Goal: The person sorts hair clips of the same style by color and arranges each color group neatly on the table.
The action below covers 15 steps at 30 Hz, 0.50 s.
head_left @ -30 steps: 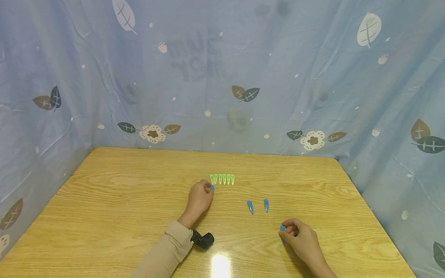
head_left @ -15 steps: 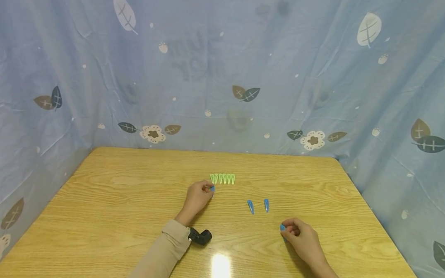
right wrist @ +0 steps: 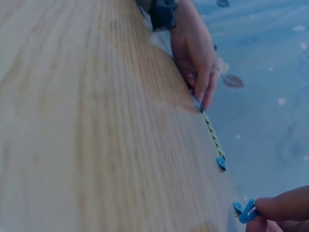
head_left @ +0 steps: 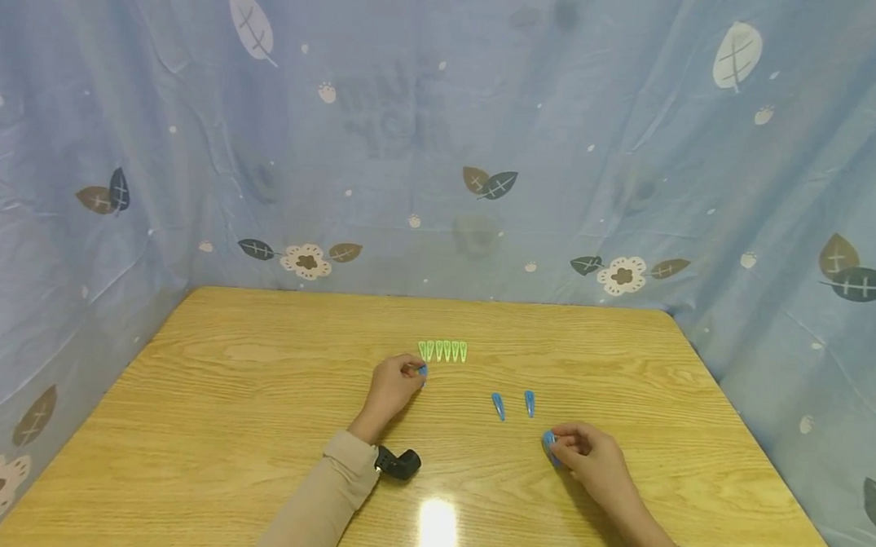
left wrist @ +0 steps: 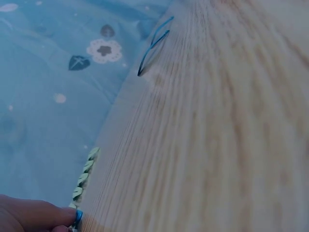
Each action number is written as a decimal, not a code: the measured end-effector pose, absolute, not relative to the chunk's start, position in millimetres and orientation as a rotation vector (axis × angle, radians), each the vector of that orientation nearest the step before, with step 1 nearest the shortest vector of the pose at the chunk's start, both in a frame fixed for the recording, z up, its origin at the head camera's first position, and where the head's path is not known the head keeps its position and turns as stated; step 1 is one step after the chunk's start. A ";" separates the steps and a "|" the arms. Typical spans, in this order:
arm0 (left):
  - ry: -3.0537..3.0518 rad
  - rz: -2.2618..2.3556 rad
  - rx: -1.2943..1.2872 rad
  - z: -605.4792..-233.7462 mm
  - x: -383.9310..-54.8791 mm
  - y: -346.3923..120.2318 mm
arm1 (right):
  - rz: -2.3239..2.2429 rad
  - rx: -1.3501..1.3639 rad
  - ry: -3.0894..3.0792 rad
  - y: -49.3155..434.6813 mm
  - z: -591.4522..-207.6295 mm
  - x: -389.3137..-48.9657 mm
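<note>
My left hand (head_left: 392,390) pinches a blue snap hair clip (head_left: 422,371) just in front of the left end of a row of green snap hair clips (head_left: 447,351). In the left wrist view its thumb and fingers hold the blue clip's end (left wrist: 78,216) close to the tabletop. My right hand (head_left: 595,460) pinches another blue hair clip (head_left: 550,446) between thumb and fingertips, farther right and nearer. The right wrist view shows that clip (right wrist: 248,211) tilted, its two leaves apart. Between the hands, two blue hair clips (head_left: 498,406) (head_left: 529,404) lie side by side with a gap.
The wooden table (head_left: 258,363) ends at a blue patterned cloth (head_left: 385,141) behind and at both sides. A black wrist device (head_left: 400,465) sits on the left cuff. A bright light reflection (head_left: 437,530) lies on the front of the tabletop.
The clip in my right hand has turned and shifted a little left, showing more of itself. My left hand has drawn slightly away from the green row. The head view has shifted slightly.
</note>
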<state>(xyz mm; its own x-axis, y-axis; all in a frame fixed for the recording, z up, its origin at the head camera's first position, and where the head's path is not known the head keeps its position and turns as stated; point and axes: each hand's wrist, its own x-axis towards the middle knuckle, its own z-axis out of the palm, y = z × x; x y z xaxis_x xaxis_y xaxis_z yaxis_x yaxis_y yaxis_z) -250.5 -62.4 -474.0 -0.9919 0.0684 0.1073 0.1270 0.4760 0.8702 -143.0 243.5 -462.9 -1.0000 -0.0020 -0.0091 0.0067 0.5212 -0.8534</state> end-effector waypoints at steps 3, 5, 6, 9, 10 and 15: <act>-2.639 -1.562 -0.174 -474.0 -250.2 -63.0 | -1.571 -0.059 2.702 237.3 -460.6 -147.8; -2.633 -1.560 -0.179 -474.3 -249.6 -63.4 | -1.597 -0.072 2.682 231.2 -458.4 -151.8; -2.632 -1.565 -0.179 -474.5 -249.4 -63.6 | -1.608 -0.074 2.674 227.7 -457.1 -153.8; -2.630 -1.575 -0.182 -475.0 -248.7 -63.8 | -1.647 -0.074 2.639 216.3 -454.1 -160.2; -2.629 -1.577 -0.183 -475.1 -248.6 -63.7 | -1.658 -0.071 2.631 212.3 -453.4 -162.7; -2.627 -1.565 -0.198 -476.5 -248.6 -63.3 | -1.693 -0.112 2.621 194.6 -452.3 -174.5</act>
